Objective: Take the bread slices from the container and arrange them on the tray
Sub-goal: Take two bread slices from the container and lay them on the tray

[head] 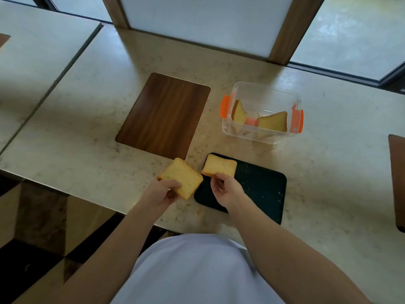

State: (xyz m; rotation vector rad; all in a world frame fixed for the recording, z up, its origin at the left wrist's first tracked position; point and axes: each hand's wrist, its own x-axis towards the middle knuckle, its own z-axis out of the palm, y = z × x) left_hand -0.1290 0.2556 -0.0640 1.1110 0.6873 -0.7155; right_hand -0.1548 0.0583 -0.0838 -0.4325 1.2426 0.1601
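Note:
A dark speckled tray [260, 189] lies near the table's front edge. My right hand [225, 189] pinches the near edge of a bread slice [219, 165] that rests on the tray's far left corner. My left hand [162, 193] grips a second bread slice [183, 176] just left of the tray, over the table. Behind the tray stands a clear container [263, 113] with orange clips. Two more bread slices lean inside it, one at the left [238, 113] and one at the right [274, 122].
A brown wooden inset panel [164, 115] sits in the marble tabletop left of the container. A wooden-framed white panel [206, 23] rises behind the table. A dark brown object [397, 181] shows at the right edge. Another table [32, 51] adjoins on the left.

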